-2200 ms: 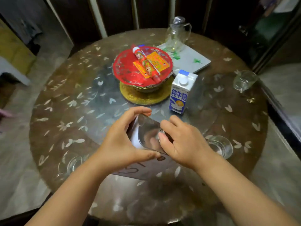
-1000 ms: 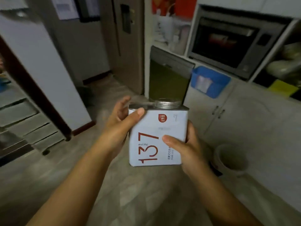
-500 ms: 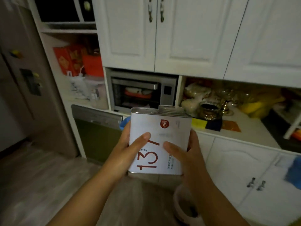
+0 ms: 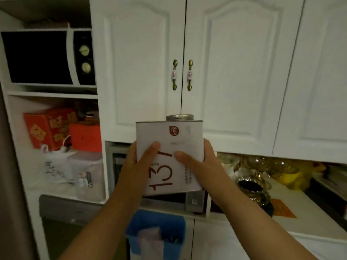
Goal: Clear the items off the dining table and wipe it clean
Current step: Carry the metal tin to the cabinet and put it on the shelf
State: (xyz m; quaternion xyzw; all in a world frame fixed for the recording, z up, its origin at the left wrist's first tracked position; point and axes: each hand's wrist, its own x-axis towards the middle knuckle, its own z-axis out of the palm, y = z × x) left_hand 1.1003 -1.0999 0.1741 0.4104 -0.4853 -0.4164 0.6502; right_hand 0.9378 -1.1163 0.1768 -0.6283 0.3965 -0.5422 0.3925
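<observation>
- Tin can [image 4: 170,156], white, rectangular, marked "137" in red and topped with a round metal screw cap [image 4: 179,117], is held upright in mid-air in front of closed white cabinet doors [image 4: 142,68].
- Left hand [image 4: 137,164] grips the can's left edge, thumb laid across the front face, remaining fingers hidden behind it.
- Right hand [image 4: 201,166] clasps the right edge likewise, thumb pointing inward over the label.
- Both forearms reach up from the lower frame, converging on the can.
- Below the can hangs a blue bin [image 4: 155,233]; red boxes [image 4: 50,126] sit on the left shelf.
</observation>
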